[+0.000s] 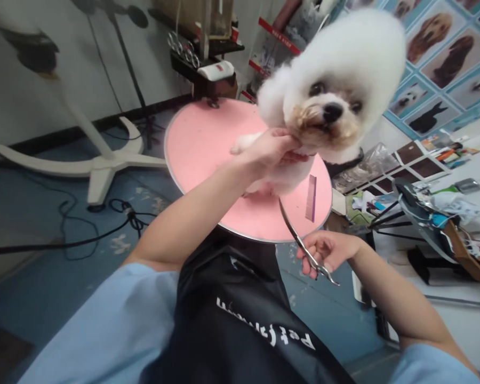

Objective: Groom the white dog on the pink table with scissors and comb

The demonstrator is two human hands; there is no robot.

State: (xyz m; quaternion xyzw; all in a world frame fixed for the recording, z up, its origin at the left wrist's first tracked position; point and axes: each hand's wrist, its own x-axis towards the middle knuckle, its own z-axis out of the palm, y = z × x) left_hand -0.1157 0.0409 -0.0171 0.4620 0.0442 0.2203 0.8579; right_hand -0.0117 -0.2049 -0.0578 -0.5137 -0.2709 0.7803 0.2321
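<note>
A fluffy white dog [344, 58] with a large rounded head coat sits on a round pink table [208, 138], facing me. My left hand [278, 146] is closed at the dog's chin, its fingers gripping the fur below the mouth. In my right hand [328, 250], just off the table's near edge, I hold curved grooming scissors [292, 229] by the handle end. Their blades look closed and point up toward the dog's front paws. A purple metal comb [311, 200] lies on the table to the right of the dog.
A white stand with curved feet [104, 162] and cables [130, 216] occupy the floor at left. Behind the table, a black shelf [184, 66] carries several scissors. At right are a cluttered cart [428, 229] and a storage rack [416, 154]. Dog pictures [444, 64] cover the wall.
</note>
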